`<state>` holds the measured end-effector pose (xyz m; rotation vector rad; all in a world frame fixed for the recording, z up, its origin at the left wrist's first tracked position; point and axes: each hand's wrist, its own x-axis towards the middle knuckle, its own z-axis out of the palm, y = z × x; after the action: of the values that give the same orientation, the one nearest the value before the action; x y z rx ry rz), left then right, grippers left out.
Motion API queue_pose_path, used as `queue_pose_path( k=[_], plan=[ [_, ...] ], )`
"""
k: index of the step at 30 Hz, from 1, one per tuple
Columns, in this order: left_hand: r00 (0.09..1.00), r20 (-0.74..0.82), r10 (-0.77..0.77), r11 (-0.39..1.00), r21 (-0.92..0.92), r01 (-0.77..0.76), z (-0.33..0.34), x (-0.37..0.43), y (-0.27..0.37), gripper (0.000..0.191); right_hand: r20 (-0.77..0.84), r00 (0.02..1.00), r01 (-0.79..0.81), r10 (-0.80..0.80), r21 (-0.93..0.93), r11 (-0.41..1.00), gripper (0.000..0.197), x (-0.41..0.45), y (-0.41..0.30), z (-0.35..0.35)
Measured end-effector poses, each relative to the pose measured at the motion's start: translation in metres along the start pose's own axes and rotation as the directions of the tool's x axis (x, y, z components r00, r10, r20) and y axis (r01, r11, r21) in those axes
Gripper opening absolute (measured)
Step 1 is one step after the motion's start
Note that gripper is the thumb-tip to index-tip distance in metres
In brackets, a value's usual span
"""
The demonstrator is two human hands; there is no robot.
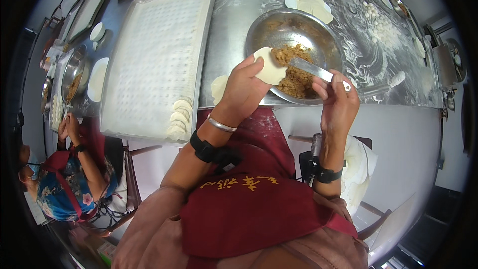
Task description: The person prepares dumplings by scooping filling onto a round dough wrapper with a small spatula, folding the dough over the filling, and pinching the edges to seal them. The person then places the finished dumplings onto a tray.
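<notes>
My left hand (244,86) holds a round dough wrapper (269,70) over the near left rim of a steel mixing bowl (257,26). In my right hand (338,93) is a flat metal spatula (312,69), its blade reaching into the bowl. Brown minced filling (298,86) lies at the bottom of the bowl, and a lump of it (281,56) sits by the blade tip at the wrapper's far edge. Whether that lump touches the wrapper is hard to tell. More wrappers (219,89) lie on the table, partly hidden behind my left hand.
Left of the bowl, a lined tray (149,63) bears a row of folded dumplings (180,117) in its near right corner. A plate of wrappers (310,3) stands behind the bowl. Flour and dough pieces (381,26) cover the right side. Co-workers (74,179) sit left and far right.
</notes>
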<state>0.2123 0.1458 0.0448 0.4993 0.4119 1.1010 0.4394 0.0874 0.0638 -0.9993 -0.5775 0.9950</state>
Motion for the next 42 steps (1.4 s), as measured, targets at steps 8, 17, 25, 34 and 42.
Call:
queue_pose_path(
  k=[8,17,25,34,42],
  plan=[
    [0.996,0.075,0.048,0.987,0.152,-0.059,-0.014,-0.013,0.018,0.067,0.567,0.672,0.740,-0.476,-0.483,0.469,0.034,-0.062,0.029,0.026],
    [0.988,-0.139,-0.063,0.995,-0.087,0.051,-0.021,-0.030,0.030,0.041,0.434,0.860,0.463,-0.268,-0.445,0.767,0.020,-0.060,0.011,0.009],
    [0.997,0.043,-0.057,0.997,0.045,0.055,-0.036,-0.049,0.021,0.069,0.093,0.972,-0.225,0.217,0.084,0.971,0.027,-0.026,0.058,0.000],
    [0.993,-0.010,-0.118,0.981,-0.159,0.115,-0.047,-0.051,0.025,0.064,0.054,0.992,-0.106,0.111,-0.102,0.989,0.024,-0.028,0.051,0.007],
    [0.989,-0.066,-0.135,0.989,-0.062,0.131,-0.028,-0.049,0.020,0.067,0.115,0.986,-0.097,0.122,-0.206,0.974,0.025,-0.029,0.048,0.009]
  ],
)
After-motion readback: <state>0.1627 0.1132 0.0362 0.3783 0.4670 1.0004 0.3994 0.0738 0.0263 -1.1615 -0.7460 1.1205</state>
